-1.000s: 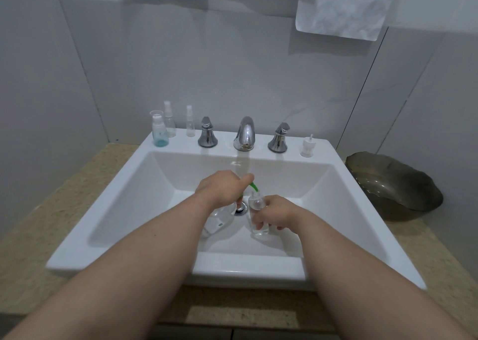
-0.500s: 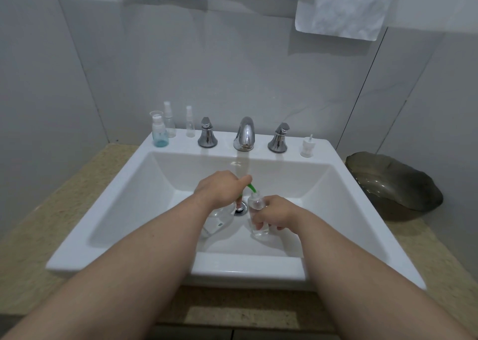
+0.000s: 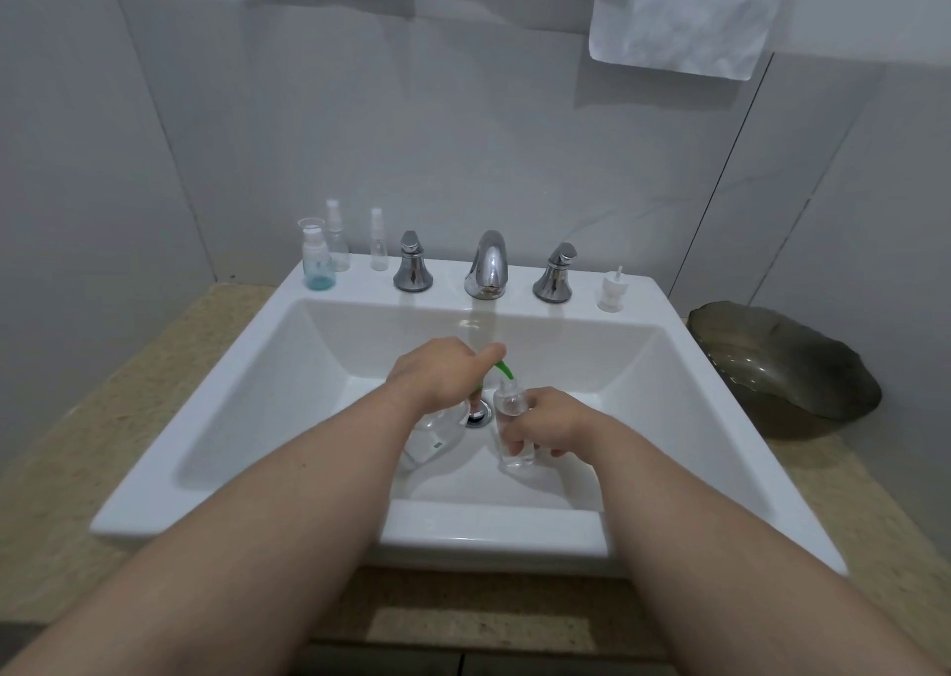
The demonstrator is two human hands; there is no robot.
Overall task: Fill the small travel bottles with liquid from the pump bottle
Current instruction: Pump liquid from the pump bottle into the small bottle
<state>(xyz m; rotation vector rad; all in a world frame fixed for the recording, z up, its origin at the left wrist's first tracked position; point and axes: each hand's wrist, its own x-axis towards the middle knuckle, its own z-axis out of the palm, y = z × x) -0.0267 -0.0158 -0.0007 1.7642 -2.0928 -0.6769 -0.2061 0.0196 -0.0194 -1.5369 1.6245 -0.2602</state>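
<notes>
Has three spare bottles (image 3: 329,253) upright on the back-left rim of the sink (image 3: 664,292). Over the drain (image 3: 479,419), grips the pump bottle (image 3: 431,437) with the left hand (image 3: 437,374), one finger stretched along its green nozzle (image 3: 504,368). Holds a travel bottle (image 3: 510,407) in the curled right hand (image 3: 555,426), mouth at the nozzle tip.

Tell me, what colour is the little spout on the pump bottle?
The pump spout is bright green; the head view shows it just past the left hand's fingers.

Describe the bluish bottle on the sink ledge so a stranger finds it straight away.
Find the white sink and its back ledge, left of the tap. Of three small bottles there, the blue bottle is leftmost, the only tinted one; the two spray bottles beside it are clear.
</notes>
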